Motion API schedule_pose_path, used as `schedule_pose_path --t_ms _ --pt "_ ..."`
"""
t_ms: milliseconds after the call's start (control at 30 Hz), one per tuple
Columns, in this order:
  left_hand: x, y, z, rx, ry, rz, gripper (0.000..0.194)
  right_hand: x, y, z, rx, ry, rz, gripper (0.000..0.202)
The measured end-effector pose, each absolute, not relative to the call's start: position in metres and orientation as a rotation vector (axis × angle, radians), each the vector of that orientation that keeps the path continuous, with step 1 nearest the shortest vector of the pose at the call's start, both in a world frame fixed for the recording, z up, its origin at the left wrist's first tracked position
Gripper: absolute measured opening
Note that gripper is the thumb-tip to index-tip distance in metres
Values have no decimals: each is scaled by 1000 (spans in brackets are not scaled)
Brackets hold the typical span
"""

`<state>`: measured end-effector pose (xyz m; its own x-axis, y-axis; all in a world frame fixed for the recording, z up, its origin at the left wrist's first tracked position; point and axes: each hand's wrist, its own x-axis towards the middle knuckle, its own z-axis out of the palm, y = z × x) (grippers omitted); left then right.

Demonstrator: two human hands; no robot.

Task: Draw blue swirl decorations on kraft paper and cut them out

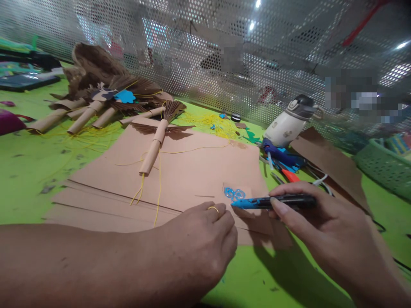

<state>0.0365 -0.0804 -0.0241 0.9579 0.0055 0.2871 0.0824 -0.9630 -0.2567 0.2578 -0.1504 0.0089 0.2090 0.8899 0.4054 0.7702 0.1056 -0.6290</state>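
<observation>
My right hand grips a black-barrelled marker with a blue, smeared front end, pointing left. Close under its tip lies a small brown paper piece bearing blue swirls. Whether the tip touches it I cannot tell. My left hand, wearing a ring, rests curled on the stacked brown paper sheets, just left of the marker tip; its fingertips are hidden. Across the sheets' upper left lies a rolled paper figure with pleated paper parts and yellow strings.
More paper figures are heaped at the back left, near a phone. Yellow string and scraps lie behind the sheets. A white bottle, a blue glue gun, cables and a green basket stand right. Perforated metal mesh closes the back.
</observation>
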Motion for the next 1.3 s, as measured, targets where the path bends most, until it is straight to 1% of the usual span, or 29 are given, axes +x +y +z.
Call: schedule_pose_path --t_ms 467,700,867,1200,1300 --pt "36 -80 -23 -2818 -56 -405 16 257 -150 8 -1668 -1587 167 7" --pt "35 -81 -22 -2824 -49 -394 15 257 -151 10 -1686 -1589 159 7" --pt "36 -81 -20 -2814 -25 -334 18 258 -151 10 -1692 -1598 159 8" --pt "35 -81 -20 -2823 -51 -370 14 258 -151 10 -1684 -1602 169 8" --pt "35 -81 -19 -2824 -26 -318 18 256 -151 9 -1686 -1574 167 7"
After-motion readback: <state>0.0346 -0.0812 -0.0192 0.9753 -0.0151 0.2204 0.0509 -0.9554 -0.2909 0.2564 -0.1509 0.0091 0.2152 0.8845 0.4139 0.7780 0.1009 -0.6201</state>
